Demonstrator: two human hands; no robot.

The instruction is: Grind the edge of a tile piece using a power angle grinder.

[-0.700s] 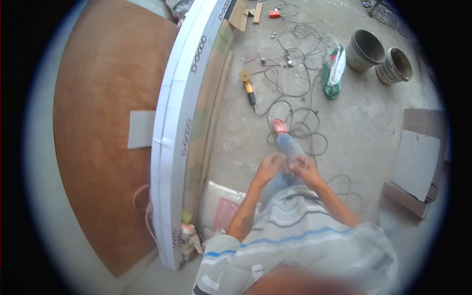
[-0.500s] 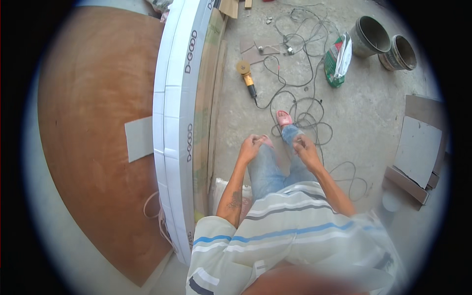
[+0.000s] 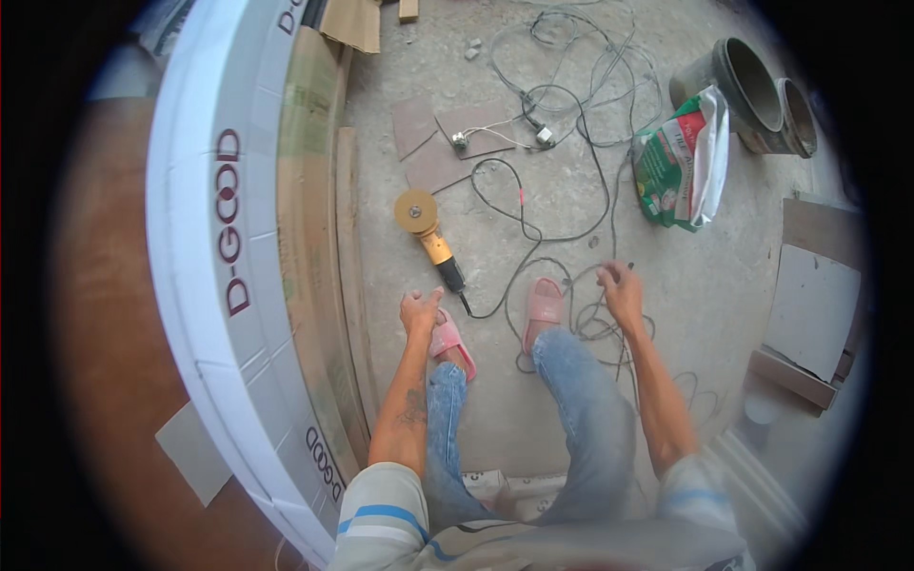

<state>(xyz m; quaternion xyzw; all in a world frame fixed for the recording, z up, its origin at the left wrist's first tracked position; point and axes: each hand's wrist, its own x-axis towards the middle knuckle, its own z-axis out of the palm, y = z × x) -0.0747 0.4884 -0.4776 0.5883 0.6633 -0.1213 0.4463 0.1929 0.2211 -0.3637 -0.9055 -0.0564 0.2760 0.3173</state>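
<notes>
My left hand [image 3: 420,310] hangs above my left pink slipper [image 3: 451,344], its fingers curled in; whatever they may hold is hidden. Just ahead of it, a yellow and black angle grinder [image 3: 436,249] with a gold disc lies on the concrete floor. My right hand [image 3: 622,295] is to the right of my other slipper [image 3: 545,306], fingers bent together over the looped black cable [image 3: 581,238]. I cannot make out anything between these fingers. The grinder's cord trails from its handle into the cable loops.
Tall white-wrapped boxes [image 3: 214,295] stand along my left, beside a brown board [image 3: 105,314]. Broken tiles [image 3: 476,129] and a plug [image 3: 545,136] lie ahead. A green and white bag [image 3: 671,167] and two buckets [image 3: 738,86] stand at the far right. Grey panels [image 3: 814,305] lean at the right.
My view has shifted forward, with the grinder and slippers now nearer. My hands have moved farther apart, the left toward the grinder and the right over the cable loops.
</notes>
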